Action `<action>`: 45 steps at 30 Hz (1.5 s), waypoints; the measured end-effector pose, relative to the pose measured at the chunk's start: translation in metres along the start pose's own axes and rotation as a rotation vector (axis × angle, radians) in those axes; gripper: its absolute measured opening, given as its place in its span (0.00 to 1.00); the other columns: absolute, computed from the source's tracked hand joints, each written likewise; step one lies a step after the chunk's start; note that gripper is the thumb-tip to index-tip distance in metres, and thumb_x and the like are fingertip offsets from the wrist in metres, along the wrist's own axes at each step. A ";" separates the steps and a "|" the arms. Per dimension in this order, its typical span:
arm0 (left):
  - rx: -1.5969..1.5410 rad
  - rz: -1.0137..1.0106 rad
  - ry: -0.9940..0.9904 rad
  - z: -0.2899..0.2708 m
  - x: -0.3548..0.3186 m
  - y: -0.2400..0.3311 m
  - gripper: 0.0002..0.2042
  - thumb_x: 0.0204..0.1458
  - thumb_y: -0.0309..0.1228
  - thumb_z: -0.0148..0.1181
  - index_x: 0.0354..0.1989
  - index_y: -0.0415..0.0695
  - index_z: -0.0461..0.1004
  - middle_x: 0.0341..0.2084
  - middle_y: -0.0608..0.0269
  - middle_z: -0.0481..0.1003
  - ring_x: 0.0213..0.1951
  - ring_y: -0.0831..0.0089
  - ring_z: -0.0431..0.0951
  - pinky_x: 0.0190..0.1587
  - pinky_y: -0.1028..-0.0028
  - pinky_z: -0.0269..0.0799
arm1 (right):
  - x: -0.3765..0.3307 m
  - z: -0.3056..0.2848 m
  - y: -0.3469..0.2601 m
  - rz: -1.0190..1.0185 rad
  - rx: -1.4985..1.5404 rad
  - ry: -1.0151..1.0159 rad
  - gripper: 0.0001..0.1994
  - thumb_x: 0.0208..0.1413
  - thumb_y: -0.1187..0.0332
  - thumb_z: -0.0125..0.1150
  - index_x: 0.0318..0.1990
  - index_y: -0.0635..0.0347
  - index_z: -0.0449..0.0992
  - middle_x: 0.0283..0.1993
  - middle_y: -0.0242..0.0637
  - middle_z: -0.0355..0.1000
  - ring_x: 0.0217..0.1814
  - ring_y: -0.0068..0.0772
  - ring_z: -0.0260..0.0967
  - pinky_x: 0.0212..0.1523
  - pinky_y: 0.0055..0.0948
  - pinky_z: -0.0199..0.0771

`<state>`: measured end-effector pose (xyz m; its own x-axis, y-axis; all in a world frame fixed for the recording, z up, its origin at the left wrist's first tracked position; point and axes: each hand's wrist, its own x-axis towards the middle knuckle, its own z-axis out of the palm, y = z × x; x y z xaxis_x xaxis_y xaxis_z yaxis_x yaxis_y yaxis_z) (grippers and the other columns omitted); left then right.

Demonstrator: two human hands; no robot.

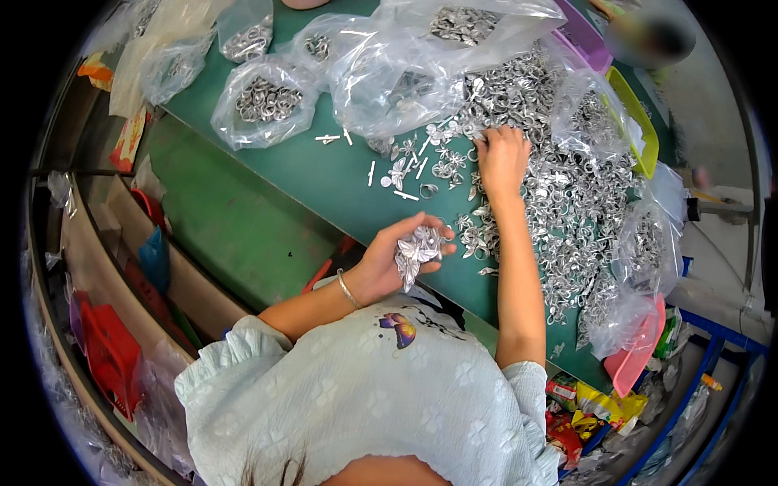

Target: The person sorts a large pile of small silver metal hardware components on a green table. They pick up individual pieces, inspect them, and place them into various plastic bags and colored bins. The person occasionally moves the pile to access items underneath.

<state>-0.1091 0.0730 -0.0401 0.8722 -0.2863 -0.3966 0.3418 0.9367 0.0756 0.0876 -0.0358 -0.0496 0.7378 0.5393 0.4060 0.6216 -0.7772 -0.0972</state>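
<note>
My left hand (389, 255) is cupped near the table's front edge and holds a bunch of small silver butterfly-shaped metal pieces (417, 253). My right hand (502, 158) reaches forward, palm down, fingers resting on a big heap of the same shiny metal pieces (575, 194) spread over the green table (340, 182). A few loose butterfly pieces and small white sticks (405, 170) lie on the table just left of my right hand.
Clear plastic bags of metal rings (263, 105) and parts (421, 65) crowd the far side. A yellow-green tray (636, 121), a purple tray (585, 36) and a pink tray (636, 356) sit along the right. A red basket (109, 352) stands low on the left.
</note>
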 end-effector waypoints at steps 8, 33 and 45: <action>-0.076 0.007 -0.015 -0.003 0.006 0.004 0.16 0.57 0.41 0.43 0.41 0.40 0.67 0.43 0.50 0.68 0.47 0.58 0.71 0.36 0.66 0.79 | -0.023 -0.035 0.006 0.066 0.153 0.064 0.05 0.46 0.69 0.59 0.26 0.60 0.74 0.29 0.36 0.69 0.36 0.36 0.63 0.39 0.34 0.56; 0.066 0.168 0.077 0.008 0.008 0.018 0.19 0.50 0.25 0.52 0.52 0.42 0.62 0.38 0.59 0.70 0.39 0.70 0.74 0.27 0.79 0.76 | -0.007 0.000 -0.031 -0.040 0.216 -0.046 0.09 0.42 0.68 0.62 0.31 0.60 0.71 0.33 0.37 0.67 0.39 0.39 0.62 0.40 0.36 0.57; 0.041 0.198 0.027 -0.003 0.013 0.018 0.16 0.50 0.26 0.53 0.49 0.43 0.62 0.35 0.61 0.68 0.36 0.73 0.71 0.30 0.77 0.75 | -0.004 0.005 -0.015 0.087 0.508 -0.045 0.06 0.41 0.73 0.60 0.29 0.63 0.72 0.32 0.43 0.65 0.41 0.43 0.62 0.42 0.36 0.58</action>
<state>-0.0926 0.0865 -0.0469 0.9141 -0.0911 -0.3951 0.1789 0.9651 0.1914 0.0767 -0.0250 -0.0543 0.7964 0.5016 0.3378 0.5981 -0.5705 -0.5629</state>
